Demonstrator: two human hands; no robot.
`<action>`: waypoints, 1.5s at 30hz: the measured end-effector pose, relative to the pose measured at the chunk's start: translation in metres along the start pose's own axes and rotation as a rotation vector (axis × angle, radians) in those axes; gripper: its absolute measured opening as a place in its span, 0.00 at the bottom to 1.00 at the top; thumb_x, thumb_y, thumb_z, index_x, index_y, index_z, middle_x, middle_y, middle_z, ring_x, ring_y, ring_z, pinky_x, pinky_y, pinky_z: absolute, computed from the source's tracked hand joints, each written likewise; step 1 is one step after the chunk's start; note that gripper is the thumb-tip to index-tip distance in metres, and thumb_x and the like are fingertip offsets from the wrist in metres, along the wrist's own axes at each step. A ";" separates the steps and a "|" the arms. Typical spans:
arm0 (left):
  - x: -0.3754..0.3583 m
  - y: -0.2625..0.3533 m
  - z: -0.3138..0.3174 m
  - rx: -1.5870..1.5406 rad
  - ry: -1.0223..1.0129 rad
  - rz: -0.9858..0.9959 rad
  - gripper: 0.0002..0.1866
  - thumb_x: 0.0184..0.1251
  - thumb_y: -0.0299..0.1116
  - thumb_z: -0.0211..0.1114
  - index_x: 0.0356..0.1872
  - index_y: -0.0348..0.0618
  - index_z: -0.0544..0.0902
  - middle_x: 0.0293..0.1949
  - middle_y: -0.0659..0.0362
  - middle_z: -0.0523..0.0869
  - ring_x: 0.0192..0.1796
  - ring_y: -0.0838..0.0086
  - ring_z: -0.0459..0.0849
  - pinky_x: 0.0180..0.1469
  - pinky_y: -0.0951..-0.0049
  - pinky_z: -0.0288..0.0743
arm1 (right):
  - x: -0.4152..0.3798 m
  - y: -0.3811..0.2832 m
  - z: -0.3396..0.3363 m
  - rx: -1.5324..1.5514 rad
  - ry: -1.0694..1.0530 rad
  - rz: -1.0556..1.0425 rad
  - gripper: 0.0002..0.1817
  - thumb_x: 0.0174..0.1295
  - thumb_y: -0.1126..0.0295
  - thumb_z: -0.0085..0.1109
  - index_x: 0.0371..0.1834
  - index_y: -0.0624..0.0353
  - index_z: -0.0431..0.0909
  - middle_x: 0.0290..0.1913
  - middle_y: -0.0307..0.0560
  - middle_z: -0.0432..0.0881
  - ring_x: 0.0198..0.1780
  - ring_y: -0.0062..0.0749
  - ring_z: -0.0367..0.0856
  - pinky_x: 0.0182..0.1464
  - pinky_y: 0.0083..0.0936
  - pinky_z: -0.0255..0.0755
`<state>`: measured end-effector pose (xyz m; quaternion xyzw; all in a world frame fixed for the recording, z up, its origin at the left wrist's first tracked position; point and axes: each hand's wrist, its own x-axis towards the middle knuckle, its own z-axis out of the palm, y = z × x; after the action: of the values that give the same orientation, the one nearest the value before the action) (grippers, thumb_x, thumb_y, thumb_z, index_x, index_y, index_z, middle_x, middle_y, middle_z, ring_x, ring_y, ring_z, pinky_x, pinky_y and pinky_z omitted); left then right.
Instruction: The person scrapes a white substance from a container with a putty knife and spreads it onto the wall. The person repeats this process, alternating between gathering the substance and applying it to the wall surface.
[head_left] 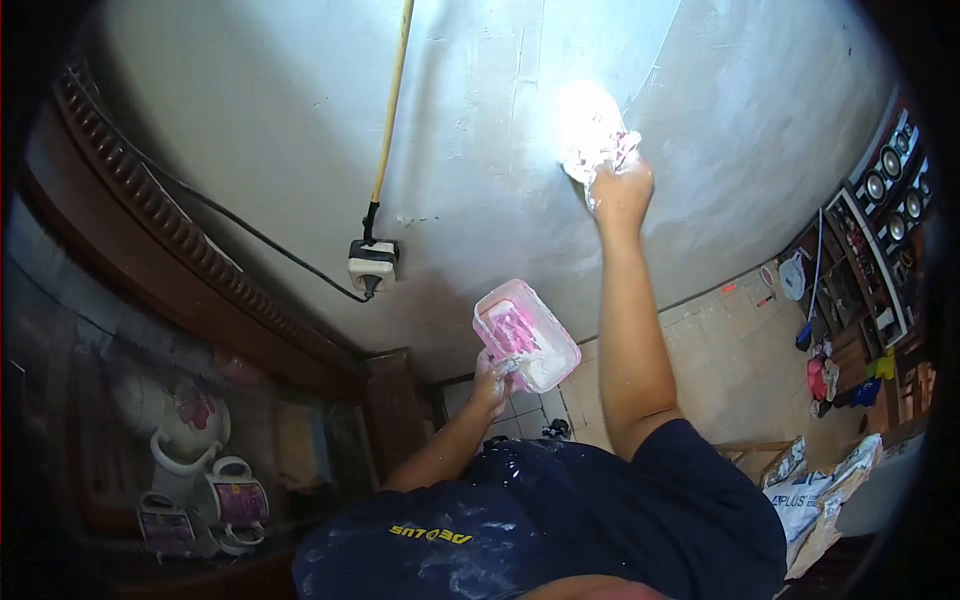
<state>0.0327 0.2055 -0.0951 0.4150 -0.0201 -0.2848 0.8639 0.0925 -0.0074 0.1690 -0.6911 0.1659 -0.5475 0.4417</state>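
Observation:
High against the pale wall [480,130], my right hand [622,195] is closed round a white-smeared tool [598,150], whose far part is lost in a bright glare. Lower down, my left hand [490,383] grips the near left edge of a pink plastic tub [563,345]. White paste [543,368] lies in the tub, with pink showing through at its middle. The tub is tilted, its opening facing up toward me. White smears mark my fingers.
A white socket box [373,265] with a cable is on the wall left of centre. Dark wooden cabinetry [200,260] with glass and mugs [240,500] stands left. At right are speakers [890,160], shelf items and an opened sack [800,505] on the tiled floor's side.

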 end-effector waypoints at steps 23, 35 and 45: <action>-0.033 0.037 0.044 0.064 0.006 0.112 0.18 0.59 0.32 0.58 0.51 0.47 0.66 0.36 0.64 0.78 0.33 0.78 0.80 0.31 0.77 0.78 | 0.064 -0.126 -0.002 1.125 0.212 0.513 0.12 0.52 0.83 0.52 0.40 0.76 0.70 0.34 0.52 0.77 0.29 0.28 0.77 0.30 0.23 0.71; -0.031 0.036 0.023 0.070 -0.012 0.037 0.19 0.55 0.27 0.60 0.49 0.41 0.68 0.39 0.59 0.78 0.37 0.72 0.82 0.39 0.64 0.82 | 0.179 -0.203 -0.009 1.278 0.007 0.289 0.11 0.55 0.77 0.57 0.39 0.71 0.71 0.36 0.57 0.78 0.33 0.44 0.80 0.32 0.40 0.77; -0.021 0.055 0.061 0.055 -0.060 0.112 0.22 0.55 0.31 0.61 0.52 0.44 0.67 0.40 0.61 0.78 0.35 0.75 0.81 0.31 0.74 0.78 | 0.116 -0.140 -0.049 1.436 -0.154 0.502 0.12 0.60 0.80 0.40 0.42 0.77 0.70 0.41 0.56 0.77 0.32 0.29 0.73 0.39 0.24 0.76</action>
<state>0.0250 0.2001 -0.0112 0.4280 -0.0769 -0.2474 0.8659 0.0525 -0.0338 0.3510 -0.2123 -0.1099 -0.3545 0.9040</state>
